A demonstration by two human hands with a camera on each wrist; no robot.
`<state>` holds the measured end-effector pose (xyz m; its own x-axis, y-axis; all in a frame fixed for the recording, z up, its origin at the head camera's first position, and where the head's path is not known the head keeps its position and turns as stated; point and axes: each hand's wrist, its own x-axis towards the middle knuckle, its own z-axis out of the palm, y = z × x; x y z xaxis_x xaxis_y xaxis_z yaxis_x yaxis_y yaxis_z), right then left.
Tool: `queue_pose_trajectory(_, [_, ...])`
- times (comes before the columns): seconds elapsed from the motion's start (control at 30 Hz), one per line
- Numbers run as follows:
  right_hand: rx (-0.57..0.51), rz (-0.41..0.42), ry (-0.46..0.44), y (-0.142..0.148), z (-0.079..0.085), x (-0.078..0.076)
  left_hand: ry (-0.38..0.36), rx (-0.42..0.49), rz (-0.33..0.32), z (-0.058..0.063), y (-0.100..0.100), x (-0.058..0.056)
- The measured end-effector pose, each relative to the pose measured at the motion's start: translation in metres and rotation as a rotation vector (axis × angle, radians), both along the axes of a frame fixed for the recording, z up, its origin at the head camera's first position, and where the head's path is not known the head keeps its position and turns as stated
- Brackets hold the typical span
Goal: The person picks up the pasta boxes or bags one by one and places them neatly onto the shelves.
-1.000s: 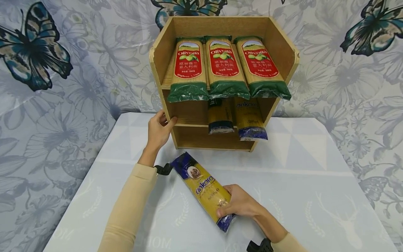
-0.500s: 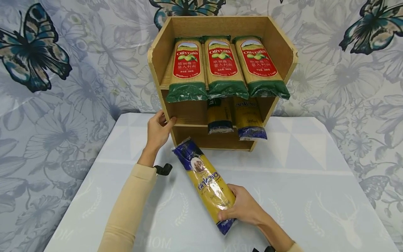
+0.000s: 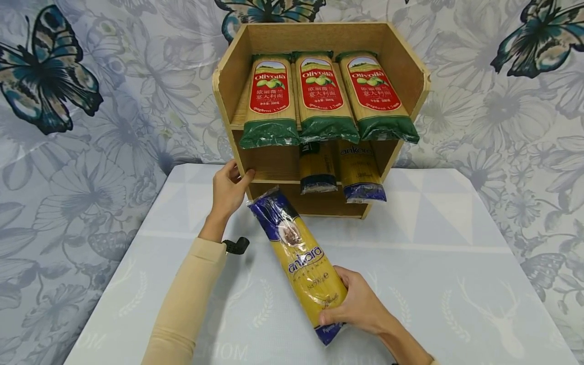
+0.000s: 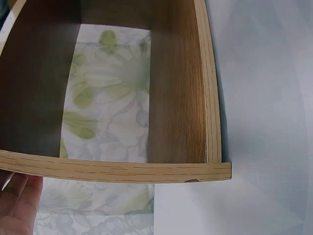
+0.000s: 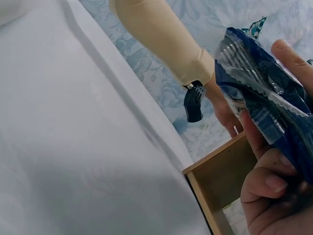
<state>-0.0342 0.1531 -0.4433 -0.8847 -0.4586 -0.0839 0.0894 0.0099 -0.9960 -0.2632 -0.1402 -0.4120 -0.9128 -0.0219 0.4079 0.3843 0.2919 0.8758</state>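
Note:
My right hand [image 3: 358, 301] grips a yellow and blue pasta packet [image 3: 305, 263] by its near end, thumb across the front. The packet's far blue end leans up toward the shelf and overlaps its lowest opening in the head view. In the right wrist view the crinkled blue end of the packet [image 5: 264, 83] lies between thumb and fingers. My left hand [image 3: 229, 188] holds the left side edge of the wooden shelf [image 3: 319, 30], thumb at the front and fingers round the outside. Some of its fingers [image 4: 24, 203] show beside the wood in the left wrist view.
Three green and red spaghetti packets [image 3: 319, 88] lie on the upper tier. Two more yellow packets, one dark-ended [image 3: 318, 170] and one blue-ended [image 3: 362, 172], lie on the middle tier toward the right. The shelf stands at the back of the white-covered table [image 3: 433, 284], before a butterfly-patterned backdrop [image 3: 114, 101].
My right hand has raised the pasta packet, and its far end has moved up toward the shelf, its front now facing the head camera more. My left hand stays at the shelf side.

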Motion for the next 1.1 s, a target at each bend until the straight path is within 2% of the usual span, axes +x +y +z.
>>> queue_pose_trajectory(0.23, [-0.019, -0.057, 0.022, -0.007, 0.009, -0.001, -0.003, 0.021, -0.012, 0.000, -0.002, 0.002])
queue_pose_trajectory(0.47, [0.005, -0.148, -0.023, -0.023, 0.016, -0.005, 0.009, 0.022, -0.014, 0.000, -0.003, 0.003])
queue_pose_trajectory(0.77, [-0.088, -0.155, -0.052, -0.044, 0.025, -0.008, 0.025, 0.018, -0.013, -0.001, -0.003, 0.002])
queue_pose_trajectory(1.0, [-0.122, -0.189, -0.035, -0.056, 0.031, -0.013, 0.013, 0.010, -0.028, 0.029, 0.005, 0.025])
queue_pose_trajectory(1.1, [-0.119, -0.207, -0.015, -0.060, 0.033, -0.017, 0.024, 0.010, -0.029, 0.032, 0.006, 0.027])
